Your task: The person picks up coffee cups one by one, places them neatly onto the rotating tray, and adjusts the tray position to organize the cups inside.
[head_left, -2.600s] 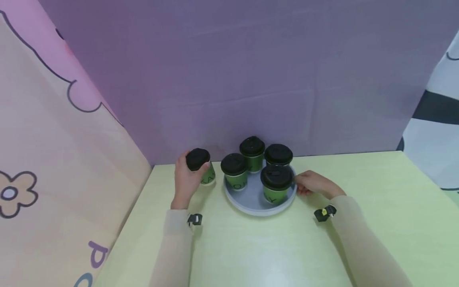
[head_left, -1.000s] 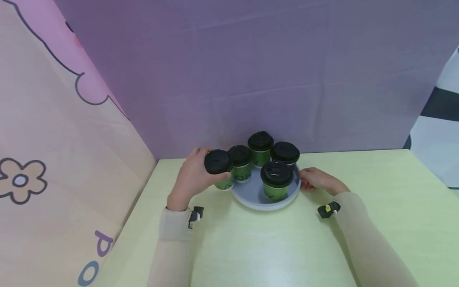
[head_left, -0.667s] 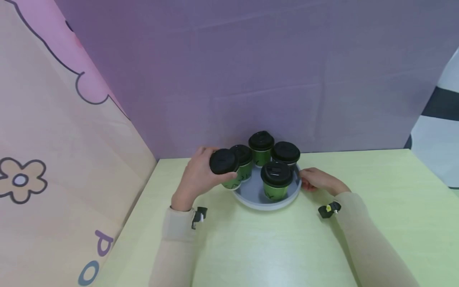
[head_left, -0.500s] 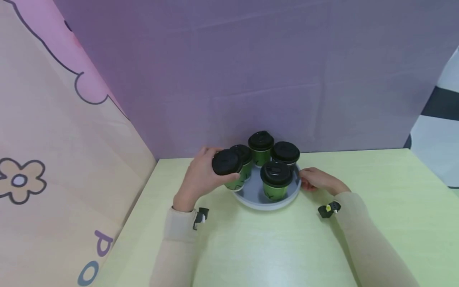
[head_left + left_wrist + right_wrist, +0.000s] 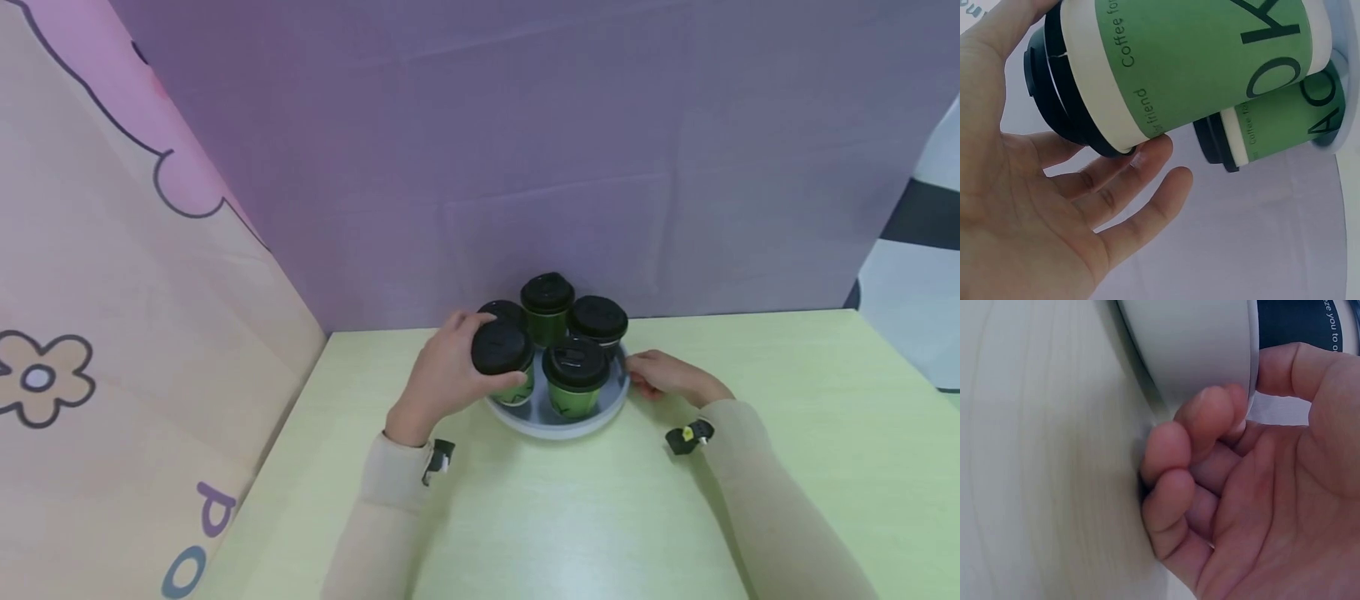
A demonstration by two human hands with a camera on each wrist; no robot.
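Note:
My left hand [image 5: 446, 375] holds a green paper coffee cup [image 5: 501, 348] by its black lid, over the left part of a round grey tray [image 5: 551, 432]. In the left wrist view, thumb and fingers lie around the lid of that cup [image 5: 1197, 56]; whether its base touches the tray is unclear. Several similar lidded cups stand upright on the tray, one [image 5: 576, 371] at the front and one [image 5: 504, 311] partly hidden behind the held cup. At the tray's right side my right hand [image 5: 667, 375] pinches the rim, fingers curled against the outer wall [image 5: 1197, 344].
The tray sits on a pale yellow table [image 5: 555, 517] near its back edge. Behind rises a purple backdrop [image 5: 480, 167], and a patterned cloth [image 5: 150, 333] stands on the left. Cups at the back [image 5: 547, 312] and right [image 5: 597, 318] fill the tray's far half.
My left hand has carried the cup rightward from the table beside the tray to over its left part. The right hand has stayed at the tray's rim; the head view has shifted slightly.

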